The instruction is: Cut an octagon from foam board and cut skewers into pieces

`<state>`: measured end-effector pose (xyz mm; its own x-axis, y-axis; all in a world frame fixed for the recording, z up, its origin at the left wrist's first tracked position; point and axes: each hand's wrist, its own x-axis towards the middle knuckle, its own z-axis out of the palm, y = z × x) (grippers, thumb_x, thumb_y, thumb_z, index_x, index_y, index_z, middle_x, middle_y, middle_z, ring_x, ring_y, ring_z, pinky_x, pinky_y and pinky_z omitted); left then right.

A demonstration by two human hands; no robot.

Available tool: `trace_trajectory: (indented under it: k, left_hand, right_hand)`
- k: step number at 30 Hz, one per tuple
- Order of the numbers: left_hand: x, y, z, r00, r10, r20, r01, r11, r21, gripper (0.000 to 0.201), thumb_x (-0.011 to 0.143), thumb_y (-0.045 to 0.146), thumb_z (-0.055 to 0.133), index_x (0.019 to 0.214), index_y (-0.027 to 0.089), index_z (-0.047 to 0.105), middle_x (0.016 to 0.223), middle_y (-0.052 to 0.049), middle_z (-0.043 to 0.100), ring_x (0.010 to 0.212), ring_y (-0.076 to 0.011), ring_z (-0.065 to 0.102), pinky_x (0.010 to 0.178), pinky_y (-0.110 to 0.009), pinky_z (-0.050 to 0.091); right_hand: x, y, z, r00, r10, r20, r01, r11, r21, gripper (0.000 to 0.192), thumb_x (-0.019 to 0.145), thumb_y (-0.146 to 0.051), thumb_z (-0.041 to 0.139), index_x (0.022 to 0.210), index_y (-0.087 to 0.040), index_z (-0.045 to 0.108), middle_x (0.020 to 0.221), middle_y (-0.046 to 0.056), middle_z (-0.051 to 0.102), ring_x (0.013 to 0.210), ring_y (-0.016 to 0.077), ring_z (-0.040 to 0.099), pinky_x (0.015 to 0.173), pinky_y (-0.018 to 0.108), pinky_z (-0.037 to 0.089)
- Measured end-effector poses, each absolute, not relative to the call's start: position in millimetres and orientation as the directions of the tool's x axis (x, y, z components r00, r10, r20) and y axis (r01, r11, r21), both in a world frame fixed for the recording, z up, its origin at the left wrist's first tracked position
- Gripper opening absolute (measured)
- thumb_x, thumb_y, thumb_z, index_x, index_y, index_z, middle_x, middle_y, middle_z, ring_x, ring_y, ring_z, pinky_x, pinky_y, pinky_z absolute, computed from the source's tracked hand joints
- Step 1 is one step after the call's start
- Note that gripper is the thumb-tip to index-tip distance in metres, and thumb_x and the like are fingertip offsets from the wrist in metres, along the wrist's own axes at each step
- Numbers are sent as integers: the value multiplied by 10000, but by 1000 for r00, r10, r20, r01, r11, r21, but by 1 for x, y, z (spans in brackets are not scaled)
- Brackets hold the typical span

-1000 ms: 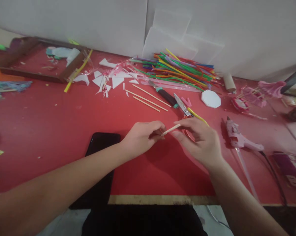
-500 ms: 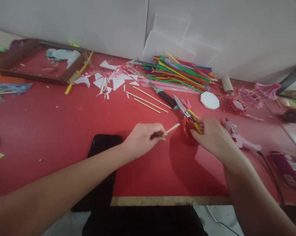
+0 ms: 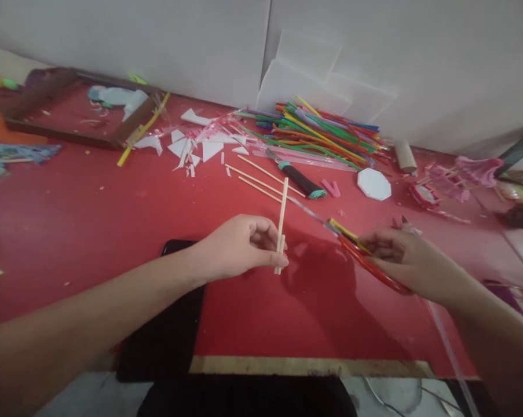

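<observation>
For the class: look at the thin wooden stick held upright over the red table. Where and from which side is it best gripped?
Grip the wooden stick near its lower end, pinched from the left, as the left hand does. It stands nearly upright, so its long upper part stays free toward the scissors held in the right hand.

Red tabletop [image 3: 91, 220], scuffed, wooden front edge [image 3: 304, 366] pale and worn. White wall [image 3: 157, 40] close behind, vertical seam right of centre. White foam sheets [image 3: 304, 75] leaning against it. Dim, even light.
</observation>
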<state>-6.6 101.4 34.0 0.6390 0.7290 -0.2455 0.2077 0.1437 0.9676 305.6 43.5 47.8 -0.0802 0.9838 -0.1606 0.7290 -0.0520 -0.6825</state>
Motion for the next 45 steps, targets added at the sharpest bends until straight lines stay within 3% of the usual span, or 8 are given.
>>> trace_trajectory:
  k: [2, 6, 16, 22, 28, 32, 39, 45]
  left_hand:
    - [-13, 104, 38, 656, 683, -321, 237, 218, 947, 209, 723, 287, 809, 753, 188, 627, 752, -35, 766, 703, -166, 721, 622, -256, 530]
    - [-21, 106, 45, 679, 590, -437, 272, 350, 896, 195, 725, 258, 822, 741, 191, 639, 724, -25, 768, 776, -167, 738, 731, -267, 535]
    - [-18, 108, 48, 690, 413, -594, 403, 463, 790, 142, 698, 165, 820, 724, 185, 682, 676, -5, 749, 658, -125, 706, 628, -204, 512]
    - [-13, 104, 48, 669, 379, -639, 413, 525, 744, 164, 637, 145, 838, 697, 183, 690, 665, -2, 736, 622, -128, 689, 607, -220, 526]
    - [-13, 104, 46, 682, 365, -634, 413, 524, 745, 144, 656, 138, 829, 702, 181, 700, 675, -7, 746, 637, -120, 694, 628, -208, 526]
    - [-13, 104, 44, 726, 347, -594, 372, 528, 763, 163, 646, 175, 850, 724, 190, 707, 699, -8, 756, 665, -134, 708, 655, -229, 540]
    - [-13, 103, 42, 728, 315, -609, 349, 593, 725, 300, 591, 154, 888, 778, 188, 656, 702, -3, 756, 647, -153, 721, 678, -269, 558]
    - [-14, 103, 43, 764, 327, -557, 331, 543, 772, 161, 676, 102, 811, 749, 194, 699, 691, 0, 756, 644, -130, 721, 662, -227, 559]
  right_hand:
    - [305, 33, 57, -175, 897, -406, 678, -189, -710, 312, 801, -511, 679, 884, -211, 674, 842, 73, 726, 744, 217, 703, 655, 316, 559]
    - [296, 19, 66, -218, 814, -538, 650, -290, -703, 354, 783, -534, 716, 857, -200, 625, 780, 42, 664, 708, 178, 645, 622, 277, 528]
    - [311, 7, 55, -382, 668, -639, 555, -387, -737, 398, 771, -538, 736, 793, -221, 496, 693, -46, 450, 587, 93, 342, 505, 223, 315]
    - [301, 13, 65, -339, 602, -723, 587, -465, -663, 361, 749, -413, 789, 750, -217, 486, 667, -55, 449, 572, 83, 373, 487, 203, 332]
    - [299, 14, 61, -356, 586, -728, 530, -515, -674, 379, 845, -537, 689, 785, -223, 486, 632, -46, 534, 527, 75, 439, 479, 198, 337]
    - [304, 13, 56, -363, 595, -717, 509, -518, -688, 374, 786, -491, 758, 771, -221, 500, 645, -34, 579, 551, 87, 490, 500, 209, 372]
    - [309, 17, 60, -344, 582, -737, 590, -476, -652, 262, 798, -354, 740, 776, -220, 517, 634, -59, 494, 540, 75, 387, 442, 183, 287]
    - [302, 20, 70, -303, 647, -700, 613, -430, -663, 245, 717, -263, 764, 736, -230, 522, 643, -51, 443, 563, 100, 378, 476, 233, 295]
